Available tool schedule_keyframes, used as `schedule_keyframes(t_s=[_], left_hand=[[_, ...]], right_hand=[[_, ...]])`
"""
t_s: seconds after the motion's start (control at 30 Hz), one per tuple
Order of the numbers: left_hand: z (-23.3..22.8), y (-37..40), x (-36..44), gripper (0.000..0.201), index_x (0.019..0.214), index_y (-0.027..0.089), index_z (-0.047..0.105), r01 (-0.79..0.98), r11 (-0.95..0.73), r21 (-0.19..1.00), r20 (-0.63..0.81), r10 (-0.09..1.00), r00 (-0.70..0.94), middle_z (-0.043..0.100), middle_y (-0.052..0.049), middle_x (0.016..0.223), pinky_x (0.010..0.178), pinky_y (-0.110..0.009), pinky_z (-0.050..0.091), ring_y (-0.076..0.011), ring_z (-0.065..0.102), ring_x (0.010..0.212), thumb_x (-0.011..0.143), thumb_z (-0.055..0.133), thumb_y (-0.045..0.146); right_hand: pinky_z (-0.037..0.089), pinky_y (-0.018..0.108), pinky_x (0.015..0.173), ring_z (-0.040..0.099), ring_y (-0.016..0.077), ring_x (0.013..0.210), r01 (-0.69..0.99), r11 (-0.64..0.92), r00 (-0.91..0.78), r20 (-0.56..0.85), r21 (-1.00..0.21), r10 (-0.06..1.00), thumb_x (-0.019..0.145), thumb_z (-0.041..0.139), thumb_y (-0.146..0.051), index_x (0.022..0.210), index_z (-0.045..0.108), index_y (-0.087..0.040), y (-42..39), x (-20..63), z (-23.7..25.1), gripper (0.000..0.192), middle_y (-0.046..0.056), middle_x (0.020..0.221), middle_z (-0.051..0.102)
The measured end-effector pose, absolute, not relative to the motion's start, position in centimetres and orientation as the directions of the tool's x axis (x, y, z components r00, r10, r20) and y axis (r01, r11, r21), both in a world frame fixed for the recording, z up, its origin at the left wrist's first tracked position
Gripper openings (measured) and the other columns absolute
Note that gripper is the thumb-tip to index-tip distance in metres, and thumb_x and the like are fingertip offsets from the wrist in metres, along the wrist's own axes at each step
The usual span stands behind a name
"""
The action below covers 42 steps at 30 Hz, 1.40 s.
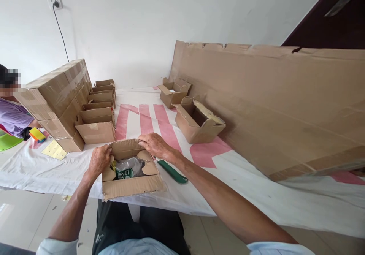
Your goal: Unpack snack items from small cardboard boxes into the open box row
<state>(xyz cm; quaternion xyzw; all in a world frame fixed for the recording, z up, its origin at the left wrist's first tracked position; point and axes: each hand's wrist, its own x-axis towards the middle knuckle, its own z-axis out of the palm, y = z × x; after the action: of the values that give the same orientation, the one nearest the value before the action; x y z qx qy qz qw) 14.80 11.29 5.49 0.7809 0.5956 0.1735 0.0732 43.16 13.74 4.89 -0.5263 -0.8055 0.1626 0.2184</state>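
An opened cardboard box (134, 187) stands at the table's near edge, its front flap folded outward. Inside lies a clear plastic item with a green label (124, 174) bearing white print; I cannot tell if it is a bottle or a bag. My left hand (98, 160) has its fingers closed over the box's far left corner. At the far right corner, my right hand (156, 145) pinches the top edge of the raised back flap. Just right of the box, a green-handled tool (173, 171) lies under my right forearm, partly hidden.
Taped cartons (58, 91) are stacked at the left, beside a row of open boxes (97, 131). Two more open boxes, a nearer one (186, 125) and a farther one (171, 97), stand by a large leaning cardboard sheet (262, 99). A person (13, 112) is at far left.
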Motion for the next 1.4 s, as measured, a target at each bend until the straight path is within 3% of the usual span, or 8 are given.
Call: schedule_keyframes(t_s=[0.17, 0.3, 0.47, 0.63, 0.73, 0.93, 1.1, 1.4], left_hand=[[5.1, 10.8, 14.3, 0.036, 0.131, 0.020, 0.071, 0.853, -0.338, 0.397, 0.374, 0.909, 0.187, 0.080, -0.014, 0.120, 0.095, -0.040, 0.058, -0.0298, 0.075, 0.108, 0.096, 0.063, 0.020], [5.8, 8.0, 13.9, 0.039, 0.139, 0.020, 0.066, 0.817, -0.496, 0.293, 0.585, 0.769, 0.257, 0.068, -0.017, 0.146, 0.120, -0.054, 0.048, -0.0343, 0.061, 0.141, 0.100, 0.062, 0.025], [6.6, 5.4, 13.4, 0.081, 0.160, 0.028, 0.053, 0.765, -0.542, 0.347, 0.179, 0.839, 0.514, 0.053, -0.018, 0.167, 0.125, -0.069, 0.039, -0.0430, 0.044, 0.158, 0.090, 0.082, 0.056], [5.6, 4.9, 12.9, 0.136, 0.174, 0.031, 0.029, 0.806, -0.451, 0.383, -0.071, 0.856, 0.513, 0.027, -0.023, 0.180, 0.124, -0.082, 0.027, -0.0528, 0.020, 0.166, 0.062, 0.100, 0.062], [4.8, 4.9, 13.0, 0.123, 0.171, 0.031, 0.033, 0.785, -0.500, 0.366, 0.015, 0.847, 0.532, 0.034, -0.022, 0.175, 0.122, -0.078, 0.035, -0.0503, 0.028, 0.163, 0.067, 0.098, 0.036], [4.3, 5.6, 12.2, 0.109, 0.165, 0.029, 0.038, 0.729, -0.587, 0.352, 0.187, 0.807, 0.560, 0.048, -0.017, 0.158, 0.119, -0.064, 0.048, -0.0415, 0.048, 0.147, 0.068, 0.086, 0.018], [4.2, 5.6, 11.1, 0.112, 0.165, 0.028, 0.039, 0.772, -0.538, 0.338, 0.198, 0.843, 0.501, 0.047, -0.017, 0.159, 0.119, -0.064, 0.049, -0.0424, 0.049, 0.146, 0.066, 0.090, 0.022], [3.5, 5.5, 11.1, 0.122, 0.167, 0.030, 0.035, 0.760, -0.531, 0.375, 0.217, 0.847, 0.485, 0.045, -0.017, 0.160, 0.121, -0.070, 0.044, -0.0461, 0.041, 0.149, 0.062, 0.096, 0.028]], right_hand=[[0.043, 0.029, 0.072, 0.066, 0.0201, 0.080, 0.675, 0.295, -0.201, 0.217, -0.676, 0.955, 0.094, 0.066, -0.033, 0.124, 0.069, -0.020, 13.7, 44.0, 2.3, 0.033, 0.003, 0.088, 0.075], [0.040, 0.028, 0.066, 0.059, 0.0185, 0.069, 0.515, 0.227, -0.136, 0.183, -0.827, 0.974, 0.090, 0.059, -0.040, 0.114, 0.069, -0.021, 13.5, 44.1, -0.3, 0.032, -0.003, 0.071, 0.066], [0.033, 0.028, 0.062, 0.049, 0.0154, 0.065, 0.514, 0.223, -0.159, 0.163, -0.828, 0.974, 0.090, 0.052, -0.048, 0.065, 0.049, -0.024, 13.8, 43.8, -1.3, 0.035, -0.003, 0.063, 0.052], [0.043, 0.030, 0.068, 0.057, 0.0179, 0.071, 0.513, 0.208, -0.184, 0.130, -0.833, 0.974, 0.096, 0.052, -0.059, 0.068, 0.054, -0.023, 12.0, 44.0, -1.2, 0.045, 0.001, 0.074, 0.062], [0.054, 0.036, 0.085, 0.070, 0.0251, 0.095, 0.455, 0.133, -0.228, 0.029, -0.880, 0.973, 0.094, 0.063, -0.060, 0.113, 0.069, -0.019, 10.1, 44.0, -1.1, 0.045, 0.009, 0.105, 0.076], [0.053, 0.047, 0.105, 0.066, 0.0332, 0.128, 0.595, 0.118, -0.207, -0.009, -0.795, 0.978, 0.082, 0.080, -0.038, 0.163, 0.040, -0.024, 8.4, 41.2, 0.9, 0.091, 0.017, 0.147, 0.064], [0.051, 0.049, 0.107, 0.060, 0.0347, 0.135, 0.762, 0.242, -0.255, 0.066, -0.600, 0.965, 0.077, 0.065, -0.012, 0.163, 0.043, -0.023, 7.8, 38.8, 3.2, 0.090, 0.018, 0.153, 0.058], [0.054, 0.035, 0.095, 0.069, 0.0233, 0.111, 0.316, 0.109, -0.242, 0.031, -0.943, 0.970, 0.088, 0.058, -0.027, 0.126, 0.070, -0.023, 7.6, 44.7, 3.8, 0.040, 0.007, 0.117, 0.074]])
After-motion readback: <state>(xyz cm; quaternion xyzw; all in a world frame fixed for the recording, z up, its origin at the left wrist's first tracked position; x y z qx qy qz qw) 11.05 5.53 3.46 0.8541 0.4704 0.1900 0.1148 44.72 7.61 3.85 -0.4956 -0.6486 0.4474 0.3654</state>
